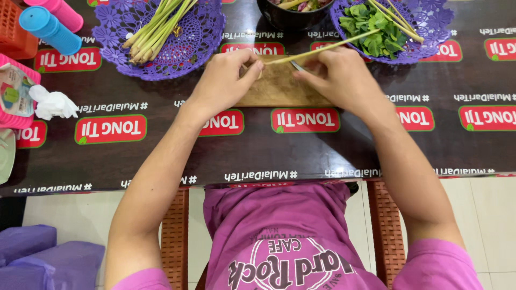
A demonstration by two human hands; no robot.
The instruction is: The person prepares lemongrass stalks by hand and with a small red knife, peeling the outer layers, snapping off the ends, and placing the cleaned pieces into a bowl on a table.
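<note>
Trimming seems underway: a green stalk (317, 52) is pinched by both hands (228, 75) (338, 75) over the board (277, 88) at upper centre; steady stalk needed next.

Two hands were at work, the left hand (228, 80) and the right hand (338, 78), over one wooden cutting board (279, 88), with one long green stalk (322, 49) between them. Two purple lace-edged baskets stood behind, the left basket (201, 45) and the right basket (430, 32), with one dark bowl (279, 19) between them. At the left lay two capped tubes, one blue tube (49, 29) and one pink tube (62, 12), and one crumpled white tissue (52, 103).
</note>
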